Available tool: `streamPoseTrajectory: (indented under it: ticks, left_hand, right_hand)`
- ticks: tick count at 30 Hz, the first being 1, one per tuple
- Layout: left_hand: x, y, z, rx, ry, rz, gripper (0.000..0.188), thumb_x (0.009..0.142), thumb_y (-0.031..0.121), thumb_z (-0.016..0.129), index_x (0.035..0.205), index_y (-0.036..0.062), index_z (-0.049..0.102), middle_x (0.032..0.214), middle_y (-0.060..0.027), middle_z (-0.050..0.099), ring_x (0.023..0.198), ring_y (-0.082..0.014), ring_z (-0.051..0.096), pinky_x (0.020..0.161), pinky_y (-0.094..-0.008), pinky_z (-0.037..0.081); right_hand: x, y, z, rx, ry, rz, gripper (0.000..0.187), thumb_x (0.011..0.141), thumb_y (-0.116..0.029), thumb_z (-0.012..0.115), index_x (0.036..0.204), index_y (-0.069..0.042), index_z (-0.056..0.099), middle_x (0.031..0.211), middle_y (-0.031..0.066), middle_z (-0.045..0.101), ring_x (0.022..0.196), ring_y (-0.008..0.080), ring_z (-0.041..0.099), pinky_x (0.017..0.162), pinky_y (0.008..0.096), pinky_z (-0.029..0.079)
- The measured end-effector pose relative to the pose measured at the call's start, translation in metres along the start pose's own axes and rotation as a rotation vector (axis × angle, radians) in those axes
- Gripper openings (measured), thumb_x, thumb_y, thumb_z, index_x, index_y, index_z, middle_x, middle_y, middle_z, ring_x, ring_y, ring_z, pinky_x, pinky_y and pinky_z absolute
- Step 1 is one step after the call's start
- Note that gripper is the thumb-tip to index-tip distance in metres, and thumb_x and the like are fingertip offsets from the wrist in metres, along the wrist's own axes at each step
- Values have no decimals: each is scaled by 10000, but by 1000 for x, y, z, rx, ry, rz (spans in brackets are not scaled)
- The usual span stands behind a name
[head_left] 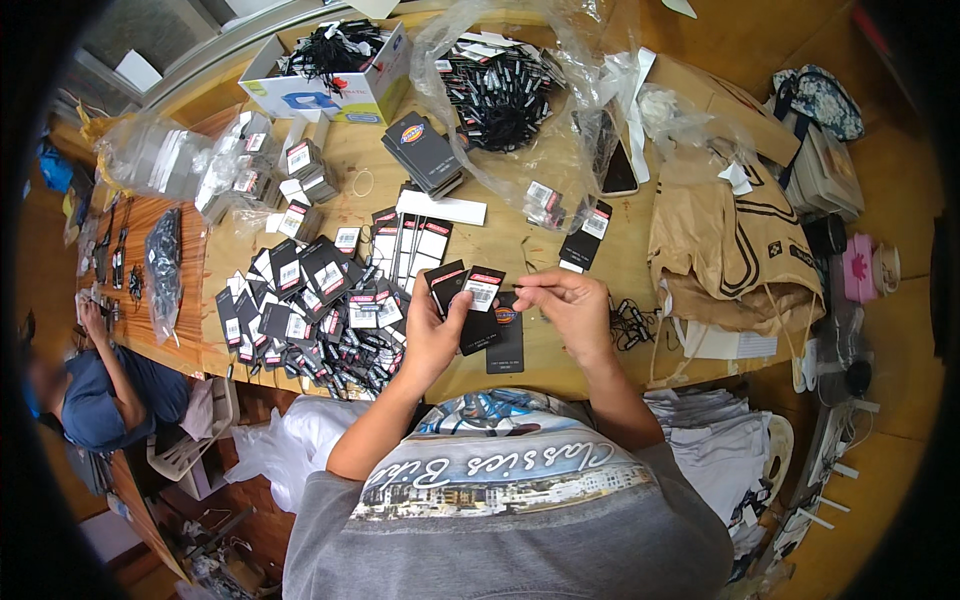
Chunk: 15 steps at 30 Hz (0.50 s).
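Observation:
Close in front of me, my left hand (435, 335) grips black hang tags (447, 283) and a smaller white-and-red barcode tag (482, 294), with the thumb across them. My right hand (570, 308) is just to the right, thumb and forefinger pinched on a thin dark string (518, 288) near the barcode tag's edge. Under the hands, at the table edge, lies another black hang tag (505, 352). Left of my left hand spreads a large heap of finished-looking tags with black strings (315, 320). Several tags in a fanned row (415, 245) lie just beyond it.
Farther back are a stack of black tags (425, 155), a carton of black strings (325, 75), a plastic bag with bundled strings (495, 95) and a phone (618, 165). A tan paper bag (735, 240) is at right. A person in blue (115, 395) sits at far left.

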<state>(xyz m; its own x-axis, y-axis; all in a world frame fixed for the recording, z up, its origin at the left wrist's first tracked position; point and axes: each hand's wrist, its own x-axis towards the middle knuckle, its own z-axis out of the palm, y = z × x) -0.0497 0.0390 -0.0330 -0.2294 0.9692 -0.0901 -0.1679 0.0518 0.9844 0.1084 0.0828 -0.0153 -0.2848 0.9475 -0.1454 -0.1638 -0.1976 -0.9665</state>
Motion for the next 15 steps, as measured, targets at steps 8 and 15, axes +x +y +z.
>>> streamPoseTrajectory:
  ticks: [8,15]
  left_hand:
    - [-7,4,6,131,98,138,224,742,-22,579,954,-38,506,813,-72,592,730,-78,539,653,-200,440]
    - [-11,7,9,183,82,211,227,745,-31,567,965,-47,514,805,-76,603,722,-76,547,642,-202,451]
  right_hand:
    - [1,5,10,-276,39,-250,89,692,40,619,767,35,573,802,66,547,679,99,534,602,196,436]
    - [-4,-2,16,-525,152,-564,125,640,64,631,728,15,556,851,90,526,735,159,542,673,250,430]
